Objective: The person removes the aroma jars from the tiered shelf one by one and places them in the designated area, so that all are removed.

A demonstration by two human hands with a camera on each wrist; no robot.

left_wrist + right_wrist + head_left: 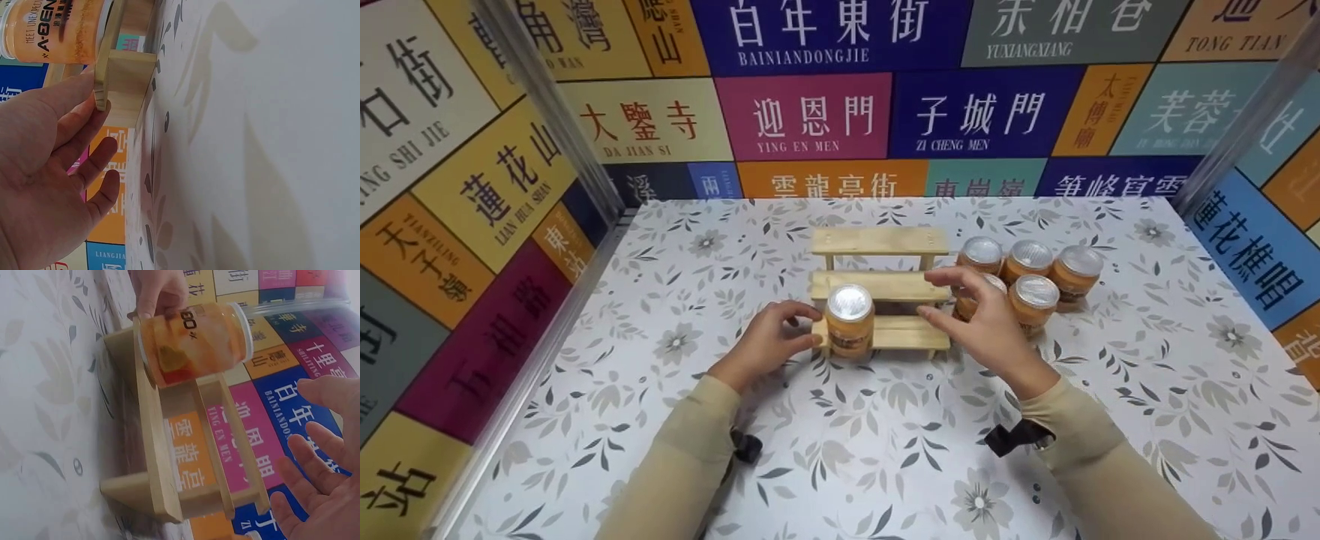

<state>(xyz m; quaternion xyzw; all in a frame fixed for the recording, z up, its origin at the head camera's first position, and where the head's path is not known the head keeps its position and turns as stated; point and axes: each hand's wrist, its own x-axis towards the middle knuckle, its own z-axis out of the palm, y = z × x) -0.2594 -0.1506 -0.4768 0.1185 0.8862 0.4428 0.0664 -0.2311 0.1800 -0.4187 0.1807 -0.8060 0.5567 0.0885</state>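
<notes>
A clear can with orange contents and a silver lid (pixel 850 322) stands upright at the left end of the lowest step of a three-step wooden stand (pixel 911 332). My left hand (pixel 772 334) pinches the left end of that step, beside the can; the left wrist view shows thumb and fingertips at the board's end (pixel 101 93), the other fingers loose. To the right of the stand my right hand (pixel 986 322) hovers with fingers spread and holds nothing. In the right wrist view the right hand (pixel 320 478) is apart from the can (pixel 194 343).
Several more cans (pixel 1035 292) with silver lids stand grouped right of the stand, partly behind my right hand. A flower-patterned cloth (pixel 885 450) covers the table. Panels with coloured street-name signs (pixel 802 116) rise at the back and both sides.
</notes>
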